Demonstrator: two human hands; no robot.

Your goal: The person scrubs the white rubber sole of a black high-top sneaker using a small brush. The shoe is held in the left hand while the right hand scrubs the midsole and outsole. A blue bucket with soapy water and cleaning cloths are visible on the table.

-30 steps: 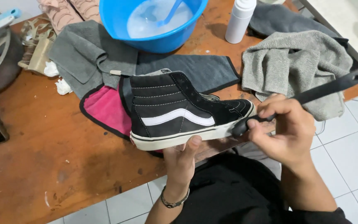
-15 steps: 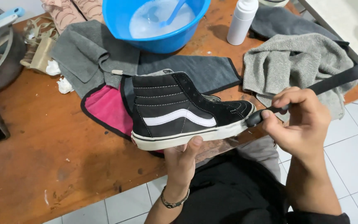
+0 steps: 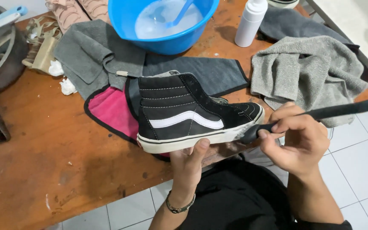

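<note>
Sneaker [image 3: 188, 113] on left hand [image 3: 188, 164], brush [image 3: 316, 115] — right hand [image 3: 299, 140]

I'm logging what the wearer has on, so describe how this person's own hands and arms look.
Both forearms are bare, with no gloves and no rings that I can see. The left hand has a thin dark beaded bracelet around its wrist. The right hand has nothing on its wrist; a black sleeve edge shows near the elbow.

- I am seeing a worn wooden table [image 3: 43, 170] carrying a blue basin [image 3: 162, 25], white bottle [image 3: 250, 21], grey towels [image 3: 307, 72] and a pink cloth [image 3: 111, 110].
</note>
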